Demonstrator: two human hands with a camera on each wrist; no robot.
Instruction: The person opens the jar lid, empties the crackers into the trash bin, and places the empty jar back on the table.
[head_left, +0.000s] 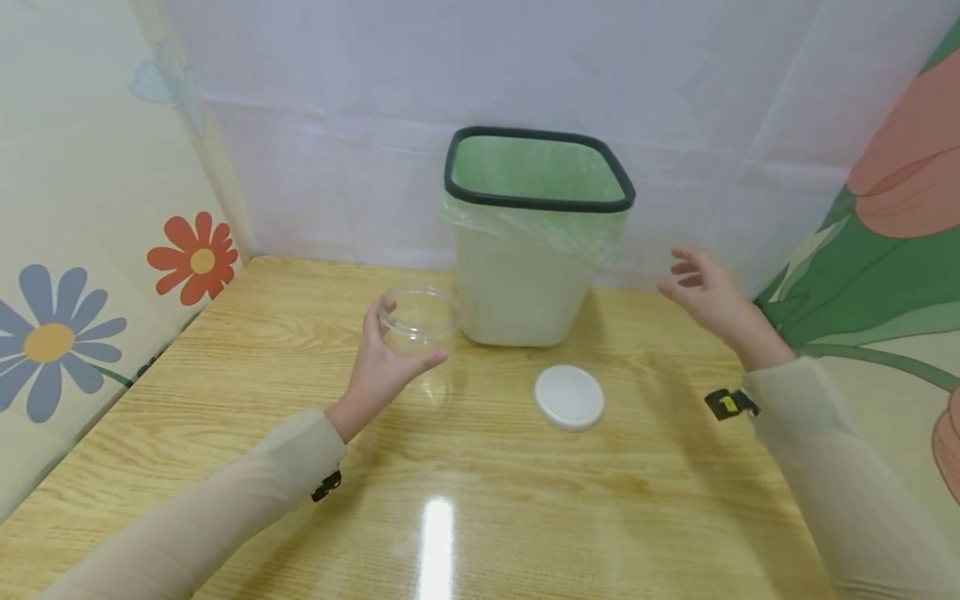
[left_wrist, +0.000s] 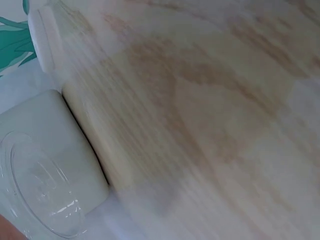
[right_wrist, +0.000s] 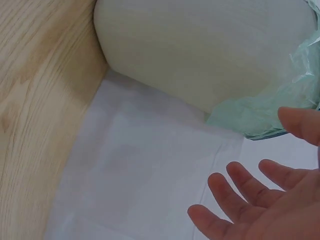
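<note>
My left hand (head_left: pixel 384 360) grips a clear, lidless plastic jar (head_left: pixel 422 321) from its left side, thumb across the front and fingers behind. The jar stands upright, its open mouth facing up; whether its base touches the table cannot be told. In the left wrist view the see-through jar (left_wrist: pixel 42 185) shows at the lower left. My right hand (head_left: pixel 708 300) is raised to the right of the bin, holding nothing. Its fingers are spread and loosely bent in the right wrist view. A round white lid (head_left: pixel 569 397) lies flat on the table between the hands.
A whitish bin (head_left: pixel 517 287) with a dark rim and a green plastic liner (head_left: pixel 540 171) stands at the back of the wood-grain table (head_left: pixel 480 475). Behind it hangs a white cloth (head_left: pixel 360 100). Flower-patterned panels (head_left: pixel 82 233) border both sides.
</note>
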